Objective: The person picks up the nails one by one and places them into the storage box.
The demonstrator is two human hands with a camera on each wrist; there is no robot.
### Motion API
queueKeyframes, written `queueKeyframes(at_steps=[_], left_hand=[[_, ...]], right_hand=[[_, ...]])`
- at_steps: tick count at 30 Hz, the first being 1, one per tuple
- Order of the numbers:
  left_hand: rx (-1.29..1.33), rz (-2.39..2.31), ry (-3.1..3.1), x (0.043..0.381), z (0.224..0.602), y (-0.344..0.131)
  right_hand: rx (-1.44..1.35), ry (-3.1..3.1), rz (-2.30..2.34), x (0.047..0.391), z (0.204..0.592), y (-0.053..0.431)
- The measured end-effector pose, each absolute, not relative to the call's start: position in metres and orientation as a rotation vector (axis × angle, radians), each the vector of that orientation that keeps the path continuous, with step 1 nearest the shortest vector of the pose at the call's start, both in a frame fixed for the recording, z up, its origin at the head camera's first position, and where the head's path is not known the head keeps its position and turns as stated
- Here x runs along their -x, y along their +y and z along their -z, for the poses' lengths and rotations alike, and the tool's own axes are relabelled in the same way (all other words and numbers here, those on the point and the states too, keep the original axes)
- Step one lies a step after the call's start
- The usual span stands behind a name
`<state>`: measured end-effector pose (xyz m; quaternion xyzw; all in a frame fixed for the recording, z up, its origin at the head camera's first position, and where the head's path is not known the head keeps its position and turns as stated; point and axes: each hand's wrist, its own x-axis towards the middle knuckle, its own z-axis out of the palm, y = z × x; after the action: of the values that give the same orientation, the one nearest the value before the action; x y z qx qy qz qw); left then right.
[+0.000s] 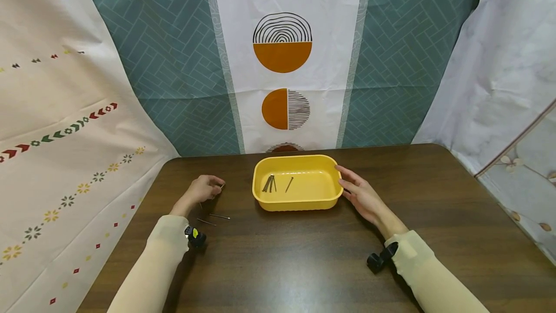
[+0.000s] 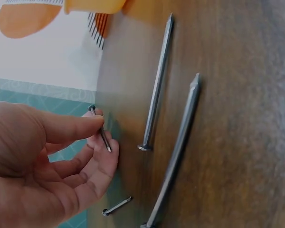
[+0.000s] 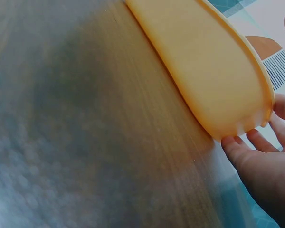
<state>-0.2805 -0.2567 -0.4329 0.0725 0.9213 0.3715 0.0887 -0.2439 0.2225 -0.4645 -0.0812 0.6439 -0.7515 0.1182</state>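
In the left wrist view, a short nail (image 2: 105,137) is pinched between thumb and fingers of my left hand (image 2: 61,156). Below that hand, another short nail (image 2: 118,205) lies on the table. Two longer nails, one straight (image 2: 157,85) and one that looks slightly curved (image 2: 178,156), lie close by. A yellow plastic tray (image 1: 299,206) stands right of the left hand in the head view, with several dark nails (image 1: 268,185) grouped at its left and a single nail (image 1: 289,185) apart. My right hand (image 1: 362,197) touches the tray's right end with its fingers spread.
The dark brown wooden table (image 1: 286,260) has rounded far corners. Behind it hangs a patterned curtain (image 1: 173,62), with pale cloth (image 1: 65,158) on the left and white cloth (image 1: 499,86) on the right. A black wrist camera (image 1: 382,257) sits on the right sleeve.
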Motion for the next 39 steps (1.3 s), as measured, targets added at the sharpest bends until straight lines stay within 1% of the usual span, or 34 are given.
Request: queueKeyframes(at_steps=[8, 18, 25, 39], left_hand=[[-0.133, -1.342, 2.632, 0.281, 0.430, -0.258], [-0.094, -1.461, 2.578, 0.281, 0.423, -0.251], [-0.155, -1.553, 2.539, 0.284, 0.420, -0.249], [-0.149, -1.663, 2.507, 0.284, 0.417, -0.244]], right_hand=[[0.223, 1.888, 2.196, 0.244, 0.465, 0.222], [0.224, 1.899, 2.188, 0.245, 0.468, 0.223], [0.267, 1.871, 2.205, 0.245, 0.467, 0.223], [0.264, 1.879, 2.201, 0.247, 0.468, 0.223]])
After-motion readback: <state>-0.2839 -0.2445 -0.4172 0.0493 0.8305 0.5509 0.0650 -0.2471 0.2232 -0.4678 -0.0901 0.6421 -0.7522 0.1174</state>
